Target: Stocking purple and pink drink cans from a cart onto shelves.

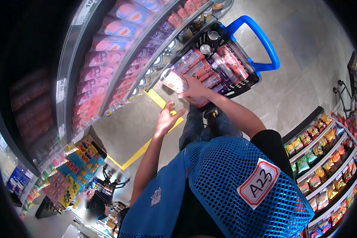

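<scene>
My right hand [195, 87] grips a shiny packaged item [174, 80] with a pale, glare-lit surface and orange-pink print. It is held over the near left corner of a black perforated shopping basket [247, 86] with a blue handle [275, 56]. Inside the basket lie pink packs [202, 70], purple packs [223, 67] and two cans with silver tops [205, 49]. Under my right hand another pink item [197, 101] shows, partly hidden; I cannot tell what it rests on. My left hand [167, 119] is in the air over the floor, fingers apart and holding nothing.
Along the left run display shelves with pink fruit packs [98, 61] and, lowest, cans or jars [157, 61]. Yellow tape [156, 99] marks the tiled floor. Snack bag shelves [321, 166] stand at right. A person [96, 205] is at lower left, near a colourful display [77, 169].
</scene>
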Demonstrator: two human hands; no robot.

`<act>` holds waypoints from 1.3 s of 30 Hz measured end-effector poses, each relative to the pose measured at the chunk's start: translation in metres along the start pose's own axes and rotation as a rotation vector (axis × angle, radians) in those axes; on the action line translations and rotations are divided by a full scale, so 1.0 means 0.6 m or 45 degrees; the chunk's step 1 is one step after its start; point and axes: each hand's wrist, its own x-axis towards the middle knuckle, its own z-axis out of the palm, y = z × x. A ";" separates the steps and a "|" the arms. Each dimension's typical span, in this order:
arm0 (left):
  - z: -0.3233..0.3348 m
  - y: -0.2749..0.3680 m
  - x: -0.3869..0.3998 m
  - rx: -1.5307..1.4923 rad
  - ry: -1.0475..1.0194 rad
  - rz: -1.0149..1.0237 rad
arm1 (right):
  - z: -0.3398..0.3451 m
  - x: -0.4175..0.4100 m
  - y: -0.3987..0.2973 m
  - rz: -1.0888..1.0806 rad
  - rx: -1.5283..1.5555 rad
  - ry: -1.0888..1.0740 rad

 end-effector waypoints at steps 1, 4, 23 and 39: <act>0.002 -0.005 0.001 0.004 -0.001 -0.002 | -0.010 0.001 0.016 0.000 0.004 0.001; 0.017 -0.054 -0.020 -0.556 -0.111 -0.050 | -0.007 -0.008 0.073 -0.178 -0.841 -0.075; 0.048 -0.218 -0.129 -0.869 -0.071 -0.521 | 0.066 0.025 0.300 -0.394 -1.811 0.031; 0.004 -0.259 -0.127 -1.067 0.073 -0.489 | 0.045 0.016 0.249 -0.126 -1.406 0.359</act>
